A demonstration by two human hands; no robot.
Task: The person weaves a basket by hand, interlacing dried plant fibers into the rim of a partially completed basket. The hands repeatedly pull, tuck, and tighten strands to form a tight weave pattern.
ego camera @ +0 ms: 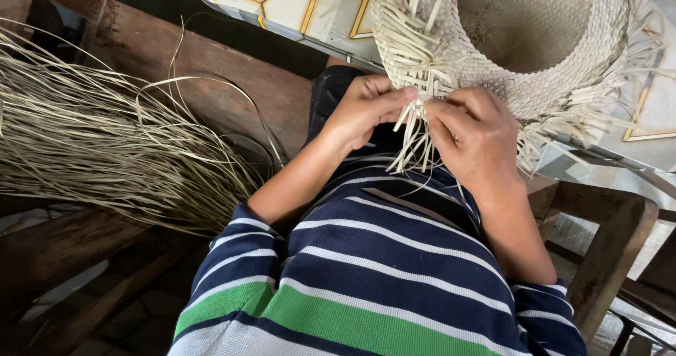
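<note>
1. Nearest the camera is the person's striped shirt (380,278), navy with white lines and one green band, filling the lower middle of the view.
2. Both forearms rise from the sleeves toward the top centre, where the two hands meet close together over the lap.
3. The left hand (362,113) has its fingers (394,97) curled shut, thumb and forefinger pinching a pale straw strip at the edge of the weave.
4. The right hand (475,134) is just beside it, almost touching; its fingers (451,109) are also closed, gripping the loose strips (415,141) that hang down in a tuft between the two hands.
5. Those strips belong to the woven straw hat (542,53), which lies brim-out just above the hands, its hollow crown facing the camera and its unfinished rim fringed with loose ends all round.
6. To the left, well apart from the hands, a bundle of long dry straw (105,145) lies across a dark wooden bench (232,81), with a few strands arching up.
7. A wooden chair frame (605,250) stands at the right.
8. Farthest, behind the hat, is a pale panel with yellow and dark lines (303,4).
</note>
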